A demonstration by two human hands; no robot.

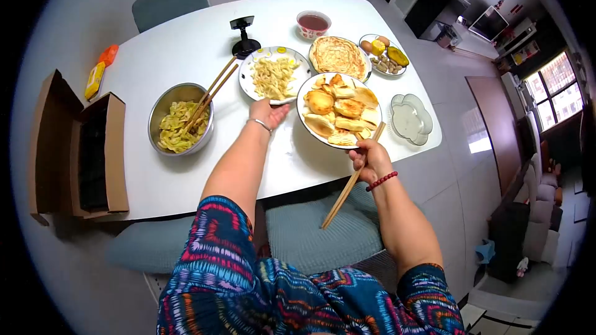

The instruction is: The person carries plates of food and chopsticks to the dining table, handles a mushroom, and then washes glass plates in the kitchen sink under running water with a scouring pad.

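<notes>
While the right hand (367, 156), fingers curled, grips the near rim of the bread plate (301, 102) along with chopsticks (339, 205), the left hand (268, 113), loosely open, touches the near edge of the pale-strip plate (247, 76). Left of it sits the steel bowl (206, 136); beyond the right, flatbread (336, 56).

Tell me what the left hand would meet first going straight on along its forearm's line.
The near rim of the noodle-like food's plate, already right at the left hand; whether they touch is hard to tell from this one view.
</notes>
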